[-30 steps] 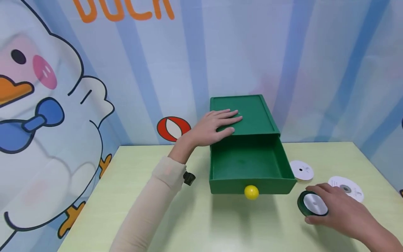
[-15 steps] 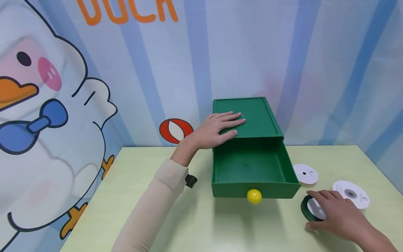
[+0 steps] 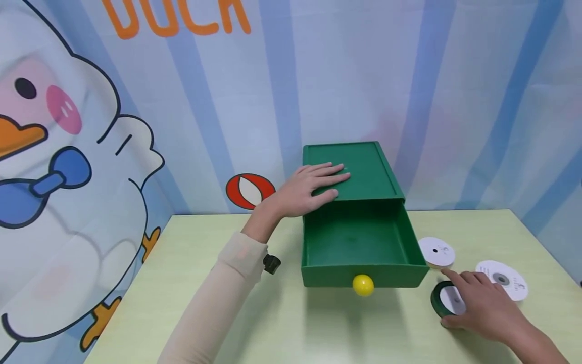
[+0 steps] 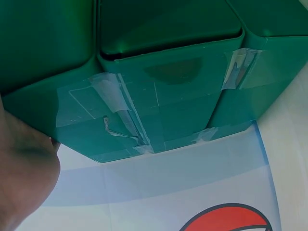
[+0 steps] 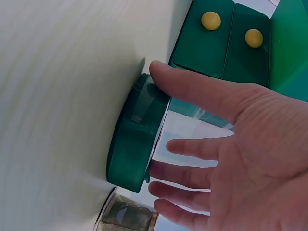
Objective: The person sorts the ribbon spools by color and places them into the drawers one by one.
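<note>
My left hand (image 3: 306,189) lies flat on the top of a green drawer unit (image 3: 364,172), fingers spread. In the left wrist view, part of that hand (image 4: 26,168) shows beside the taped green wall of the unit (image 4: 163,91). The drawer (image 3: 354,242) below it is pulled out, bare inside, with a yellow knob (image 3: 363,285). My right hand (image 3: 488,306) is at a green ribbon spool (image 3: 440,302) to the right of the drawer. In the right wrist view, the thumb is at the spool's edge (image 5: 134,139), while the other fingers extend fairly straight, not wrapped round it.
Two more white-faced spools, one (image 3: 436,252) by the drawer and another (image 3: 511,283) behind my right hand, lie on the pale table (image 3: 204,242). Lower drawers with yellow knobs (image 5: 211,20) show in the right wrist view. A printed cloth backdrop (image 3: 354,65) stands behind.
The green ribbon spool, earlier tilted in my right hand's fingers, now sits lower, and the fingers are looser about it. My left hand stays on the drawer unit; the head view shifts slightly.
</note>
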A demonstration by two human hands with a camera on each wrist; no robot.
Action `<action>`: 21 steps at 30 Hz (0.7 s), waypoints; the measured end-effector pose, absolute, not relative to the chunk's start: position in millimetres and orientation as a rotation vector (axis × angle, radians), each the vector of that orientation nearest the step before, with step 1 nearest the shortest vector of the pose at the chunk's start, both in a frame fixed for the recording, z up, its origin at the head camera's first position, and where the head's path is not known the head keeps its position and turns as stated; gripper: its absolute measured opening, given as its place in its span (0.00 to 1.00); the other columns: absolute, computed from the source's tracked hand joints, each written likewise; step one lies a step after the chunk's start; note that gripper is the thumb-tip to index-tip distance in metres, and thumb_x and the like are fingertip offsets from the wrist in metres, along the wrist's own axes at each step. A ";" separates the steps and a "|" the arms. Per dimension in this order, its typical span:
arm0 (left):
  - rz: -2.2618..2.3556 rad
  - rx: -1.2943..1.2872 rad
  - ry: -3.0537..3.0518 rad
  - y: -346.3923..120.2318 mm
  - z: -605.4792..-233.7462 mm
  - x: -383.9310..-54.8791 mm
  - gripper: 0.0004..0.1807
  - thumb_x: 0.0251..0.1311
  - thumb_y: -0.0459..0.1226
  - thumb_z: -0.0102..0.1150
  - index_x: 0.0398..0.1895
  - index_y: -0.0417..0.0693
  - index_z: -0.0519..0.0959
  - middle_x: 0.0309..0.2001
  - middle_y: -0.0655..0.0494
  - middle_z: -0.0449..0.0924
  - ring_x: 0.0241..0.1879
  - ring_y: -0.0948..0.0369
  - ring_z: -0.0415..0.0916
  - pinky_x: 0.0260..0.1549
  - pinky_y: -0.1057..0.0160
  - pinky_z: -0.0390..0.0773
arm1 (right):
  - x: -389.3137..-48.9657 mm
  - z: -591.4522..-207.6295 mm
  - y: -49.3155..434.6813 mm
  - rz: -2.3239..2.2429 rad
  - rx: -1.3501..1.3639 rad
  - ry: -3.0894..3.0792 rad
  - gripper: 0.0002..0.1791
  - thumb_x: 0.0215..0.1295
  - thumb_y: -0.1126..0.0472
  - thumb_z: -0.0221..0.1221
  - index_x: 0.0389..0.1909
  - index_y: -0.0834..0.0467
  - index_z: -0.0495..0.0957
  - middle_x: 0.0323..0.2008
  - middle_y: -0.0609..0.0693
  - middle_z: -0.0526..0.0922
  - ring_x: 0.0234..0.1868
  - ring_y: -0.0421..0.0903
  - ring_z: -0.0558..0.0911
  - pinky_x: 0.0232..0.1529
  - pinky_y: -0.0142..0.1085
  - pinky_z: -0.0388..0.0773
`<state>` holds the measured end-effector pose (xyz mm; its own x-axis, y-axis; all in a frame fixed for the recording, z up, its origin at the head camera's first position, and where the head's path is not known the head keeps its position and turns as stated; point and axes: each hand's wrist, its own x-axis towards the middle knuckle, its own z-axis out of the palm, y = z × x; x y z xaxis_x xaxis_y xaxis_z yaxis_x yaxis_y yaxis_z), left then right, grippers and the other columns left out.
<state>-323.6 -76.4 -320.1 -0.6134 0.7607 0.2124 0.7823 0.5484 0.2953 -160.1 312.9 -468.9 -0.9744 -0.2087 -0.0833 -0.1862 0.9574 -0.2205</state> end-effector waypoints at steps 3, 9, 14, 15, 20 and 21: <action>-0.557 -1.346 -2.718 -76.2 -319.9 -323.5 0.30 0.82 0.49 0.46 0.83 0.58 0.64 0.85 0.57 0.56 0.85 0.55 0.46 0.82 0.45 0.45 | -162.6 -468.5 313.3 -0.333 -0.311 2.999 0.60 0.43 0.38 0.82 0.73 0.67 0.69 0.55 0.72 0.79 0.56 0.75 0.74 0.54 0.70 0.73; -0.543 -1.350 -2.703 -73.8 -319.8 -325.2 0.30 0.81 0.50 0.46 0.83 0.59 0.65 0.85 0.57 0.56 0.85 0.55 0.46 0.82 0.46 0.44 | -165.0 -458.9 313.8 -0.368 -0.282 2.957 0.60 0.47 0.39 0.81 0.73 0.69 0.67 0.51 0.72 0.80 0.51 0.72 0.78 0.47 0.65 0.79; -0.551 -1.358 -2.700 -74.7 -318.7 -325.6 0.30 0.81 0.49 0.47 0.83 0.58 0.65 0.84 0.56 0.56 0.85 0.54 0.46 0.82 0.45 0.45 | -163.4 -449.1 314.3 -0.495 -0.300 2.923 0.57 0.52 0.42 0.79 0.74 0.69 0.65 0.56 0.75 0.77 0.52 0.71 0.80 0.45 0.62 0.81; -0.549 -1.357 -2.705 -74.9 -318.8 -325.5 0.30 0.81 0.49 0.47 0.83 0.58 0.65 0.85 0.56 0.56 0.85 0.54 0.46 0.82 0.45 0.45 | -162.7 -447.1 314.7 -0.522 -0.307 2.918 0.56 0.53 0.43 0.79 0.74 0.69 0.65 0.57 0.75 0.76 0.53 0.71 0.81 0.45 0.62 0.81; -0.543 -1.359 -2.710 -76.0 -319.2 -324.7 0.30 0.81 0.50 0.46 0.83 0.58 0.64 0.85 0.56 0.55 0.85 0.54 0.46 0.82 0.45 0.45 | -158.2 -433.0 314.7 -0.587 -0.351 2.919 0.52 0.56 0.44 0.78 0.72 0.68 0.67 0.59 0.74 0.76 0.53 0.69 0.81 0.45 0.62 0.81; -0.545 -1.359 -2.711 -76.5 -319.0 -324.3 0.30 0.81 0.49 0.46 0.83 0.58 0.64 0.85 0.56 0.55 0.85 0.54 0.46 0.82 0.45 0.45 | -157.9 -429.8 314.7 -0.585 -0.363 2.928 0.51 0.56 0.44 0.78 0.72 0.68 0.68 0.58 0.73 0.76 0.52 0.68 0.81 0.44 0.60 0.81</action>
<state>-324.3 -76.5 -319.0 -0.6094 0.7649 0.2087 0.7861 0.5486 0.2847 -157.9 314.7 -429.8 -0.9621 -0.2597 -0.0833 -0.2078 0.8958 -0.3930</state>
